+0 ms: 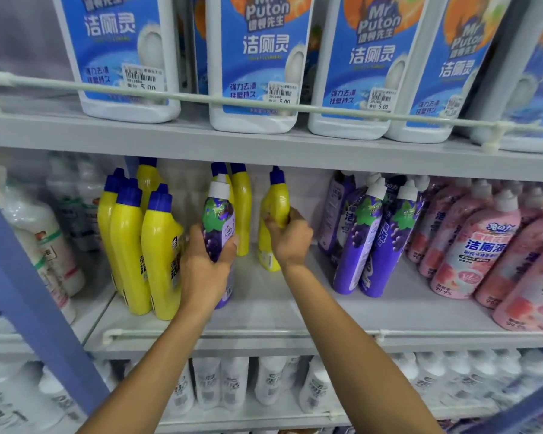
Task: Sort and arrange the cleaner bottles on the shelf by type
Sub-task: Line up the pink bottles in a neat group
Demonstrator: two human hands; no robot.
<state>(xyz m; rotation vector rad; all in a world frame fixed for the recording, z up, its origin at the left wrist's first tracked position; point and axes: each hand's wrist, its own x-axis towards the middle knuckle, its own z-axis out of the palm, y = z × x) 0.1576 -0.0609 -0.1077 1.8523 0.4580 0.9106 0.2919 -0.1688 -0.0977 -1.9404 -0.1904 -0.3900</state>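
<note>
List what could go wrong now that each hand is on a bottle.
1. The left hand grips the purple bottle right beside the cluster of yellow bottles; pulling it out may knock them over.
2. The right hand holds a tilted yellow bottle; it could slip or tip.
3. With both hands busy, neither is free to catch a fall.

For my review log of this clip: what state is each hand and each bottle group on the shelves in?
left hand: grips the lone purple grape bottle.
lone purple grape bottle: upright, white cap on, in the yellow group.
right hand: grips a single yellow bottle.
single yellow bottle: blue cap on, apart from its group.
yellow group: standing, blue caps on.
purple group: standing, capped.
pink bottles: standing, capped.
blue-label bottles: standing, tops out of view.
</note>
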